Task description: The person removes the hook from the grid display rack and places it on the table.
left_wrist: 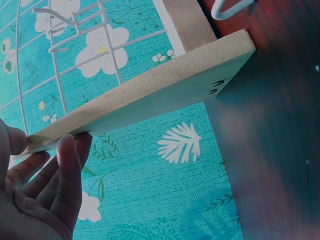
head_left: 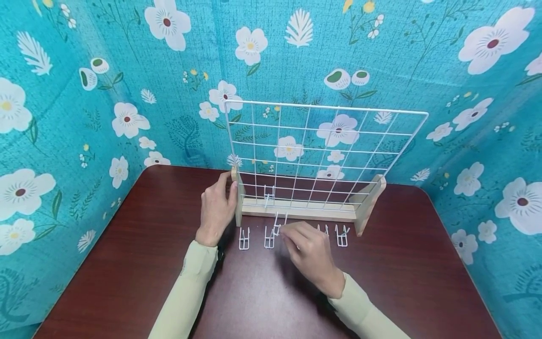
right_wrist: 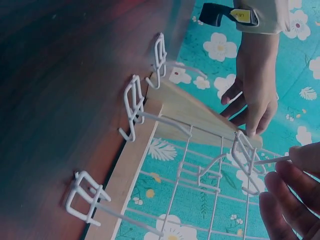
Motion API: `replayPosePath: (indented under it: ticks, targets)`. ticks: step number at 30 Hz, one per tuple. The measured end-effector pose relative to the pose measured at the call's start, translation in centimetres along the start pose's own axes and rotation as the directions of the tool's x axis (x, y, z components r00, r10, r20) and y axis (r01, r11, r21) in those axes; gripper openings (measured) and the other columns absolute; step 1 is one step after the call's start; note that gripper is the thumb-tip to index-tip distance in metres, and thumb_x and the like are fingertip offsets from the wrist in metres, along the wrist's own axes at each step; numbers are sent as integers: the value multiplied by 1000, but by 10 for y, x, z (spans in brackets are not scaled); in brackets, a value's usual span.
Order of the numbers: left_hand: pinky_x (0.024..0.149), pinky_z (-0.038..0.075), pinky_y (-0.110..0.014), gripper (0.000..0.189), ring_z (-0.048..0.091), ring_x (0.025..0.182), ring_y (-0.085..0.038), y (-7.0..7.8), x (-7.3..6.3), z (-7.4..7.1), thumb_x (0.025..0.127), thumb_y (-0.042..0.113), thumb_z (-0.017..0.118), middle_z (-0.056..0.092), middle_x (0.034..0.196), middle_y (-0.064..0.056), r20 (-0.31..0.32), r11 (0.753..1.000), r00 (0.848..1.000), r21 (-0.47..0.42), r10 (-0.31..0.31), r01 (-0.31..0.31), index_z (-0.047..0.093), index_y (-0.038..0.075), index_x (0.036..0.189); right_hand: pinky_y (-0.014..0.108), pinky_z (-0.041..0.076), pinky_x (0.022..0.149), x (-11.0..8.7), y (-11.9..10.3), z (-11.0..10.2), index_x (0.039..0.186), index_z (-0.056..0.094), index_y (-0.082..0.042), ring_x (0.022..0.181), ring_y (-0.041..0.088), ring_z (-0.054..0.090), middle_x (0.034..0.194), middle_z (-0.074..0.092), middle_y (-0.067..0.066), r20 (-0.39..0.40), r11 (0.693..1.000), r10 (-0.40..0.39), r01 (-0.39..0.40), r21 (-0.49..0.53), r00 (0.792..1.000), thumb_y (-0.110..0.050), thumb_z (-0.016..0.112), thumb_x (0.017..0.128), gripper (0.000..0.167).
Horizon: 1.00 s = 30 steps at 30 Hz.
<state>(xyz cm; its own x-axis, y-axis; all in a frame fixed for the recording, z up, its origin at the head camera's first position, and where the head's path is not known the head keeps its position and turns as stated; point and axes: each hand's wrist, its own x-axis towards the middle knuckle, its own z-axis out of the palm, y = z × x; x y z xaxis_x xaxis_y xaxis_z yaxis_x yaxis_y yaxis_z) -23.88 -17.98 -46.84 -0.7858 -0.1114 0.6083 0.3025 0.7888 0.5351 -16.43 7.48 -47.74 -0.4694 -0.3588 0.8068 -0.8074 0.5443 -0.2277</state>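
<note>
My left hand grips the upper part of the left wooden side panel of a stand, thumb on one face and fingers on the other. The stand carries an upright white wire grid. In my right hand is a white wire hook, its prong pinched between thumb and fingertips, with the square back end turned toward the grid. Another wire hook hangs low on the left side of the grid.
Several more white hooks stand on the dark red table before the stand, including a left hook and a right hook. A wooden base bar joins the panels. Behind hangs a blue floral cloth.
</note>
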Motion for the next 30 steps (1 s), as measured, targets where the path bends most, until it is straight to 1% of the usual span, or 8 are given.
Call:
replayPosePath:
  ticks: [7,11,13,16,20,23,26,30]
  targets:
    - [70,59,-50,30,77,81,-33,0,0,-1,107,27,57,79,96,-13,4,1000,1000,-1,-3,3,66,10,130,31,62,75,-2,-8,5,93,80,-9,80,17,76,88,79,4,8,999,-35,35,23,999,0,75,85,13]
    - [70,59,-51,29,77,82,-33,-1,-1,0,107,26,57,79,96,-13,0,1000,1000,2,0,0,66,10,130,30,62,76,-3,-12,9,92,80,-9,81,16,77,89,79,3,26,999,-41,40,33,999,0,76,84,12]
    - [71,59,-51,29,77,82,-34,-1,0,0,107,26,58,79,96,-14,-1,1000,1000,2,0,0,67,10,130,29,62,76,-4,-13,10,92,79,-8,81,16,77,89,79,3,35,998,-44,43,38,998,-1,76,84,11]
    - [70,59,-52,29,77,81,-34,0,0,0,107,26,58,79,95,-14,-5,1000,1000,2,2,-2,67,10,129,29,62,76,-5,-15,13,92,80,-8,81,15,77,89,80,3,47,998,-49,47,50,998,-5,74,89,7]
    - [69,58,-52,29,76,80,-35,0,1,-1,106,26,58,78,94,-14,-8,1000,1000,2,2,-2,67,10,130,28,62,76,-7,-17,16,92,80,-9,81,14,77,89,80,2,56,997,-41,37,65,998,-8,72,93,8]
    - [69,58,-52,29,76,80,-35,0,1,-1,106,26,58,78,93,-14,-9,1000,1000,-3,3,-3,67,10,129,27,62,75,-8,-19,18,91,80,-10,80,14,77,88,80,2,64,996,-29,23,81,998,-6,74,90,7]
    - [71,58,-53,28,76,82,-35,0,1,-1,107,26,58,79,94,-13,-12,1000,1000,-2,3,-3,67,11,129,25,61,75,-9,-20,21,91,79,-9,79,13,76,87,80,2,78,994,-16,7,108,997,-2,77,84,10]
    - [71,58,-54,28,77,83,-36,0,0,0,106,26,59,79,94,-13,-13,1000,1000,-3,0,0,67,12,128,23,61,76,-11,-20,25,92,79,-8,79,13,76,87,80,2,110,990,4,-19,140,994,-2,80,82,12]
